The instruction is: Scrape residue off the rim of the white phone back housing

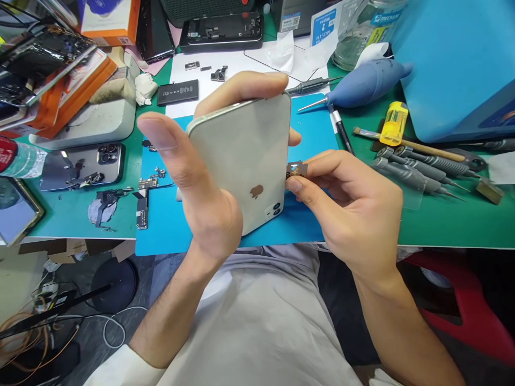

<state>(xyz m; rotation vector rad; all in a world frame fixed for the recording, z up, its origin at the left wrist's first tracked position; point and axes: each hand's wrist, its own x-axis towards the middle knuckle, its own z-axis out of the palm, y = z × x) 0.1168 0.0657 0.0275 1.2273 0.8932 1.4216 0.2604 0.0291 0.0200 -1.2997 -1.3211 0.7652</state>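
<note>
Plainly, we have a pale iPhone (237, 150) raised above the bright blue mat (161, 245), tipped up on a slant so that its back faces us. That back is smooth, whitish with a faint grey-green cast, and cloudy where light falls on it. A coppery Apple logo (256, 191) sits towards its lower end, and two dark camera lenses (277, 207) show in the corner nearest the mat's front edge. The corners are rounded, and a narrow silvery rim runs along the uppermost side; the screen side is hidden from us.

Our left hand (215, 214) grips the phone, with fingers wrapped behind it and the thumb standing off. Our right hand (358, 209) pinches a small dark metal piece (296, 169) between thumb and forefinger over the mat, right by the phone's edge; we cannot tell whether the two touch. Beyond the mat, a black battery (178, 93) lies on white paper (179, 69).
</note>
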